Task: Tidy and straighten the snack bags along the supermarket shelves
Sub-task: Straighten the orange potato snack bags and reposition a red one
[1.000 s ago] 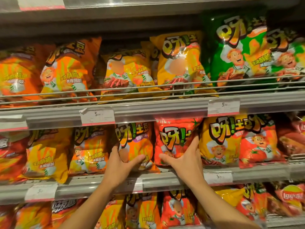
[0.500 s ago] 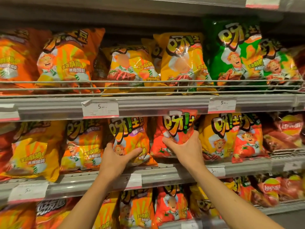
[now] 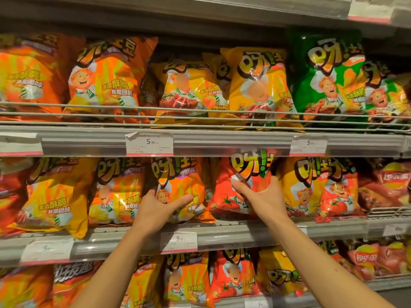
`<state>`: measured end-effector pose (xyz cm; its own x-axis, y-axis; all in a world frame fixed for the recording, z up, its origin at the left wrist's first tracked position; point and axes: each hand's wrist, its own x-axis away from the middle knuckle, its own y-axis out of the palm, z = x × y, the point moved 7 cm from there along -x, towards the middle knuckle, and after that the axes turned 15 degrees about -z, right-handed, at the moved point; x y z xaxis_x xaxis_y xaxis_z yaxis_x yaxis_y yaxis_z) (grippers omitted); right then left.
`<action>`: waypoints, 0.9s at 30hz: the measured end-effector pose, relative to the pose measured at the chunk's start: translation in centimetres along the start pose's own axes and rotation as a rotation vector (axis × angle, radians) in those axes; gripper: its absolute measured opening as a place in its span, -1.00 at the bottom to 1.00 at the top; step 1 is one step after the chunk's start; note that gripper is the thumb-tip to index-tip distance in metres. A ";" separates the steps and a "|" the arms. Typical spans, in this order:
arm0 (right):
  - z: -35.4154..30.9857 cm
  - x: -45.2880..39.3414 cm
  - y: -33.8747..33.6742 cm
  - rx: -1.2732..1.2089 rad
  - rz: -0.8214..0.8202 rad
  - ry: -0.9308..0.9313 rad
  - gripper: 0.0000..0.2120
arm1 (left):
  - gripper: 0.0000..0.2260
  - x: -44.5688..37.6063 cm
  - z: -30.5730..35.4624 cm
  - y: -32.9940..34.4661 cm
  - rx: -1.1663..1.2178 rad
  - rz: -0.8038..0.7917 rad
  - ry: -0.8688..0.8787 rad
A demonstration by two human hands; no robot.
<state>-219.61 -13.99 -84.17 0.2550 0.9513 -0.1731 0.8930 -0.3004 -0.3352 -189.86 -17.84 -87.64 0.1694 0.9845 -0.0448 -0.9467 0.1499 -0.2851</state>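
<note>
Left hand (image 3: 159, 210) fingers grip the orange chip bag (image 3: 180, 187); right hand (image 3: 261, 197) fingers clasp the red tomato chip bag (image 3: 224, 192) alongside.

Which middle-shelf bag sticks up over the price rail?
The red tomato bag gripped by the right hand: its top overlaps the price rail above, while neighbouring bags stay beneath it.

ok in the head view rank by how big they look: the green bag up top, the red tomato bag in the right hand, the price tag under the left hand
1. Green bag, the largest.
2. Red tomato bag, smaller, though the right hand and the shelf edge hide part of it.
3. Price tag, clearly the smallest.
</note>
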 end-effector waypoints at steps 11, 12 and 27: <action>-0.5 0.5 0.5 -0.032 -0.025 0.065 0.06 | -0.38 -0.5 -0.2 -0.5 -0.054 -0.017 0.026; -0.4 0.7 0.4 -0.029 -0.017 0.069 0.03 | -0.39 -0.5 -0.3 -0.5 -0.054 -0.022 0.027; 0.3 4.7 -3.0 0.140 -0.071 0.077 -0.02 | -0.10 0.0 0.1 0.1 -0.094 0.064 -0.016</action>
<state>-221.18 -8.69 -84.26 0.2255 0.9714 -0.0745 0.8507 -0.2336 -0.4708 -190.01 -17.80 -87.56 0.1040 0.9933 -0.0511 -0.9256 0.0778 -0.3704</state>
